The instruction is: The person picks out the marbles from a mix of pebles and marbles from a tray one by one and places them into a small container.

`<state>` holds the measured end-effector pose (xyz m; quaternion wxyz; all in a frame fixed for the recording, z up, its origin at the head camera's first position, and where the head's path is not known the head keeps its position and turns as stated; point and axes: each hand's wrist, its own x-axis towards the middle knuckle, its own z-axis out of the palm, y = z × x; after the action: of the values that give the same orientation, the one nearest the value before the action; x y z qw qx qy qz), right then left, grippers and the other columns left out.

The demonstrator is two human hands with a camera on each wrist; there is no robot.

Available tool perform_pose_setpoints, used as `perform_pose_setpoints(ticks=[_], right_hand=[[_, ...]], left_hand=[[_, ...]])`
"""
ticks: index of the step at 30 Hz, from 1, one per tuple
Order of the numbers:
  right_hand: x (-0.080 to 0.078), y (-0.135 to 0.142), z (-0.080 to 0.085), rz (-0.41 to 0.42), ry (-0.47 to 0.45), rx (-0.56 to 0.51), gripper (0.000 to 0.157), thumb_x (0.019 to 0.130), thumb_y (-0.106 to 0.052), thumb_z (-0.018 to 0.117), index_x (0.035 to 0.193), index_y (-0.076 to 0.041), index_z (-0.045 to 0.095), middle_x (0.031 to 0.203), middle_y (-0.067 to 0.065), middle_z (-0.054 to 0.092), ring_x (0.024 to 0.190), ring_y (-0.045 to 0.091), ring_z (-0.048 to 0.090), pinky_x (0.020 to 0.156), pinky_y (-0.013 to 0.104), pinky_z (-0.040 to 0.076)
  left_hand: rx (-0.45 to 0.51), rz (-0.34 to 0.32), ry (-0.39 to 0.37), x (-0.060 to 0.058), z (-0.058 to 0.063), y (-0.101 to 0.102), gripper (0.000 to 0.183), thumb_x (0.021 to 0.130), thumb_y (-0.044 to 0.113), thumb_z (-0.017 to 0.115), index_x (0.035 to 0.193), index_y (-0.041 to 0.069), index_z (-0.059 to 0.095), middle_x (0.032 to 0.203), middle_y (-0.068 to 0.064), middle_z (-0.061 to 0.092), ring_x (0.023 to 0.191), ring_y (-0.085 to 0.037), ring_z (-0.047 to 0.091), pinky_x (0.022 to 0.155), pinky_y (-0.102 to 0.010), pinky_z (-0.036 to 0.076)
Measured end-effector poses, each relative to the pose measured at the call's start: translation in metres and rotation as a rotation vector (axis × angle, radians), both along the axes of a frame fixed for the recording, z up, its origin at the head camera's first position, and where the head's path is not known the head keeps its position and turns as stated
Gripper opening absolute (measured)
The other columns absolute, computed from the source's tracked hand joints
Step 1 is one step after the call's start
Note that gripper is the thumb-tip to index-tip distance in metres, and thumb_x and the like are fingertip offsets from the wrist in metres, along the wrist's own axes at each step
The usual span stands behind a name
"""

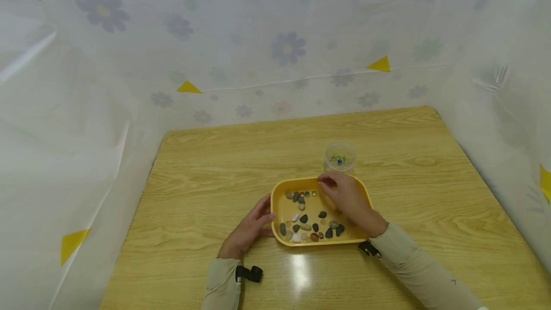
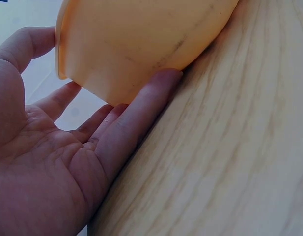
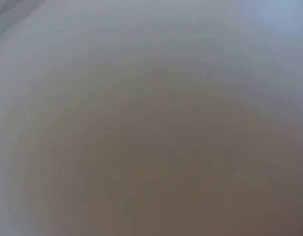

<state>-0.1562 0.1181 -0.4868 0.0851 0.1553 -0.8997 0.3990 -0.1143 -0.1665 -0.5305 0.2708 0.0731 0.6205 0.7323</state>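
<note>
Tray: one yellow plastic tray with rounded corners (image 1: 313, 207), set on the wood-grain tabletop (image 1: 206, 166). Contents: a loose assortment of small stones and marbles. Towards its far left corner, a short row combining tan and dark grey stones with small glass marbles (image 1: 307, 194), amber, dark blue and pale yellowish; a further dark stone and a tan one sit just below the row. Across the near half, a scatter of dark grey pebbles (image 1: 303, 218), white pieces (image 1: 295, 238), tan stones (image 1: 305, 227) and a glossy reddish-brown stone (image 1: 314, 237). The left wrist view shows the tray's outer wall, with dark scuff marks.

Jar: one clear, round, open-topped container (image 1: 351, 164), upright just behind the tray. Contents: several greenish glass marbles (image 1: 333, 159) and one blue piece (image 1: 339, 161).

Left hand (image 1: 255, 221): at the tray's left end, fingers apart against the outer wall, thumb at the rim, gripping it.

Right hand (image 1: 344, 195): above the tray's far side, near the jar; fingers bent inward towards the thumb. Whether the tips pinch anything cannot be told; the right wrist view is a blur.
</note>
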Motion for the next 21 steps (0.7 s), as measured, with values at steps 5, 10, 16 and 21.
perform_pose_setpoints(ticks=[5,10,16,21], right_hand=[[0.000,0.006,0.007,-0.023,0.060,-0.027,0.014,0.085,-0.012,0.068,0.098,-0.006,0.069,0.092,0.003,0.066,0.081,0.015,0.062,0.071,0.033,0.055],[-0.002,0.018,0.015,-0.070,0.081,-0.017,0.016,0.087,-0.014,0.066,0.101,-0.007,0.068,0.091,0.004,0.065,0.081,0.017,0.062,0.070,0.035,0.055],[-0.008,0.034,0.021,-0.173,0.064,-0.027,0.018,0.089,-0.017,0.064,0.102,-0.005,0.068,0.091,0.006,0.065,0.080,0.018,0.062,0.068,0.037,0.055],[-0.012,0.041,0.020,-0.206,0.110,-0.037,0.019,0.088,-0.015,0.065,0.101,-0.002,0.068,0.091,0.009,0.066,0.079,0.020,0.063,0.068,0.036,0.056]], left_hand=[[0.012,-0.006,0.002,0.000,0.000,0.000,0.056,0.096,0.019,0.052,0.145,0.032,0.028,0.141,-0.012,0.036,0.117,-0.034,0.048,0.077,-0.050,0.053],[0.015,-0.019,0.014,0.000,-0.002,-0.001,0.056,0.097,0.019,0.051,0.146,0.031,0.027,0.141,-0.012,0.036,0.116,-0.034,0.048,0.077,-0.049,0.053],[0.010,-0.017,0.016,0.000,-0.003,-0.001,0.056,0.096,0.020,0.051,0.145,0.032,0.026,0.142,-0.011,0.036,0.117,-0.033,0.048,0.077,-0.049,0.053],[0.010,-0.019,0.017,0.000,-0.002,-0.002,0.057,0.096,0.020,0.052,0.145,0.032,0.026,0.142,-0.011,0.036,0.117,-0.034,0.049,0.077,-0.049,0.053]])
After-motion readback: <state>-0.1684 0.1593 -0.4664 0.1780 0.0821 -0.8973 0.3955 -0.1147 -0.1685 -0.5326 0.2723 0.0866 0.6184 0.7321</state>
